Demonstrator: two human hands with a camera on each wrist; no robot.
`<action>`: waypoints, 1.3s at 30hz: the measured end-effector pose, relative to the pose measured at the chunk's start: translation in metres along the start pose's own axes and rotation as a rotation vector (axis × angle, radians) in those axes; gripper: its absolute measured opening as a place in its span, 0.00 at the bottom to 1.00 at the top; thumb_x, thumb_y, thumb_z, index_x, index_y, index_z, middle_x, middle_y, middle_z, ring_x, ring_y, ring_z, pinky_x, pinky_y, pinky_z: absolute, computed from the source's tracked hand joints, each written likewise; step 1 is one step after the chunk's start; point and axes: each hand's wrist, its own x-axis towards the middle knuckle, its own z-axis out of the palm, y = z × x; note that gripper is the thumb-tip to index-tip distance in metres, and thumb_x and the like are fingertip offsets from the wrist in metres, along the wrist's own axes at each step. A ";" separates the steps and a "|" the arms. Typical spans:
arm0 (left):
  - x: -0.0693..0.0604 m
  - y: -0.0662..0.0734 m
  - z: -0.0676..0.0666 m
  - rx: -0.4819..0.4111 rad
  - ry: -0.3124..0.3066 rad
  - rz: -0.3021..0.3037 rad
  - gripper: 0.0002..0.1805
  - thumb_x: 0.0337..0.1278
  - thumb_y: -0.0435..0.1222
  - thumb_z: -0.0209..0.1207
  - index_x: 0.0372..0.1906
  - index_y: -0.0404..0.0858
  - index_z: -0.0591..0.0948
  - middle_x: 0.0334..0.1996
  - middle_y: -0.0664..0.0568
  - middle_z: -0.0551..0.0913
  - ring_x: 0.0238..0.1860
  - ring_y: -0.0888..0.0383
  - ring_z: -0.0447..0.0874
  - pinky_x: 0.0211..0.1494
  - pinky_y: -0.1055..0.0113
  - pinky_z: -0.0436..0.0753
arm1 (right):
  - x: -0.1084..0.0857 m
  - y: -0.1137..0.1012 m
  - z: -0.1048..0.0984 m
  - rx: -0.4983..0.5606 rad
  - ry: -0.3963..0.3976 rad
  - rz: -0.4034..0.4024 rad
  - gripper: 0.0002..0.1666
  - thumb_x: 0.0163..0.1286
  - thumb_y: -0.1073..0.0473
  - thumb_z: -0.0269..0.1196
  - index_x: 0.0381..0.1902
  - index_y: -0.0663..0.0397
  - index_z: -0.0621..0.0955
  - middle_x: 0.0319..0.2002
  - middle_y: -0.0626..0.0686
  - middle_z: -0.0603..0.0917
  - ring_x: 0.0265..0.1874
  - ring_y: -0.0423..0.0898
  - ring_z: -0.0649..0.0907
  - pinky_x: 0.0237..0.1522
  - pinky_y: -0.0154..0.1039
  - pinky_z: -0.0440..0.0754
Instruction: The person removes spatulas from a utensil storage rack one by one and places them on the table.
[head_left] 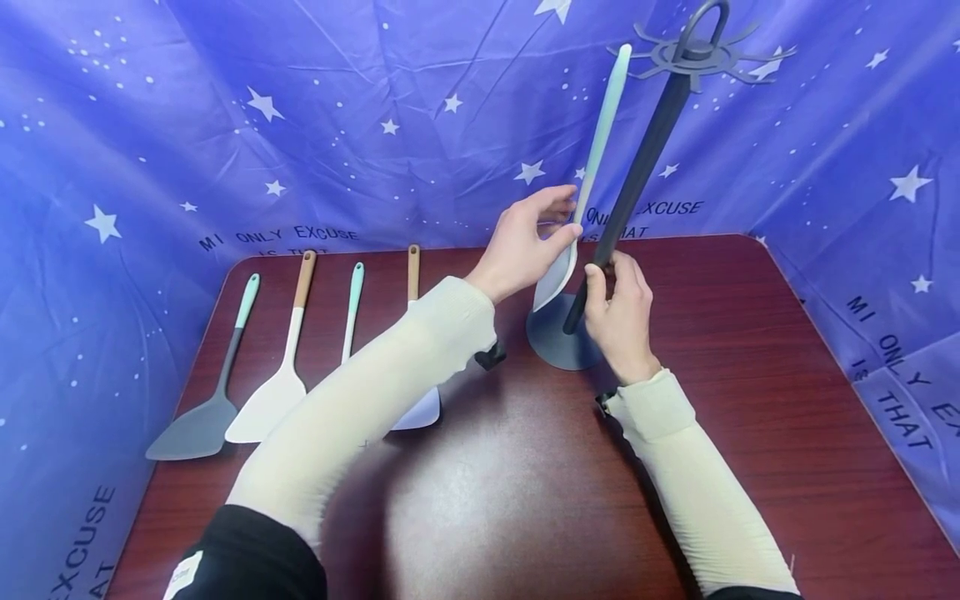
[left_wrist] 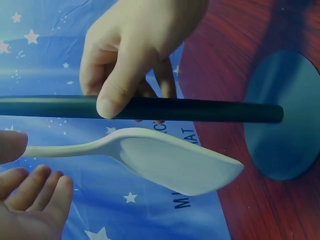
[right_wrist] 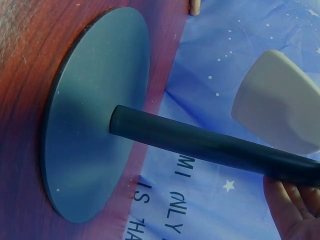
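My left hand [head_left: 525,242] pinches a spatula [head_left: 606,125] by its pale neck between thumb and fingers. Its mint handle points up and its whitish slanted blade [left_wrist: 175,160] hangs down beside a dark utensil stand [head_left: 645,167], apart from the pole in the left wrist view. Around the lower pole, the thumb and fingers of my right hand [head_left: 622,312] hold the stand. At the top of the pole is a ring of hooks [head_left: 693,58] under a loop; the mint handle's tip is close to one hook. The round base [right_wrist: 95,150] rests on the table.
On the left of the dark red table [head_left: 510,500] lie several utensils: a grey turner [head_left: 197,429] with mint handle, a white turner [head_left: 272,404] with wooden handle, a mint-handled one [head_left: 356,287] and a wooden-handled one [head_left: 414,271], both partly behind my left arm. Blue star-patterned cloth [head_left: 435,167] surrounds the table.
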 end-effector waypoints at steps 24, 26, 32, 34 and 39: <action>-0.003 0.000 0.005 -0.040 0.105 0.028 0.10 0.60 0.30 0.60 0.47 0.34 0.83 0.35 0.50 0.85 0.36 0.64 0.82 0.43 0.76 0.80 | 0.000 -0.001 0.001 -0.001 -0.013 -0.001 0.14 0.70 0.58 0.59 0.44 0.67 0.77 0.35 0.62 0.78 0.32 0.51 0.78 0.33 0.48 0.77; -0.004 0.000 0.005 -0.041 0.108 0.034 0.10 0.60 0.30 0.60 0.46 0.34 0.83 0.35 0.50 0.84 0.35 0.63 0.82 0.42 0.76 0.80 | 0.000 -0.001 0.001 0.000 -0.009 0.003 0.15 0.70 0.58 0.59 0.44 0.67 0.77 0.35 0.61 0.78 0.32 0.51 0.78 0.33 0.49 0.77; -0.006 0.002 0.006 -0.048 0.119 0.050 0.09 0.59 0.29 0.61 0.45 0.34 0.83 0.34 0.50 0.85 0.34 0.64 0.82 0.41 0.76 0.80 | 0.000 0.001 0.001 -0.011 0.001 0.007 0.12 0.69 0.61 0.60 0.43 0.67 0.78 0.34 0.61 0.78 0.32 0.51 0.78 0.34 0.44 0.76; -0.006 0.002 0.006 -0.051 0.124 0.057 0.09 0.59 0.29 0.61 0.44 0.34 0.83 0.34 0.50 0.85 0.34 0.64 0.82 0.41 0.76 0.80 | 0.000 0.001 0.001 -0.016 -0.001 0.004 0.12 0.69 0.61 0.60 0.43 0.67 0.77 0.34 0.61 0.78 0.32 0.51 0.79 0.34 0.42 0.75; -0.006 0.004 0.007 -0.058 0.140 0.106 0.09 0.58 0.28 0.62 0.43 0.33 0.83 0.33 0.50 0.85 0.33 0.63 0.82 0.40 0.75 0.81 | 0.000 0.001 0.001 -0.014 -0.004 0.003 0.13 0.70 0.60 0.59 0.44 0.67 0.77 0.34 0.61 0.78 0.32 0.51 0.79 0.34 0.42 0.76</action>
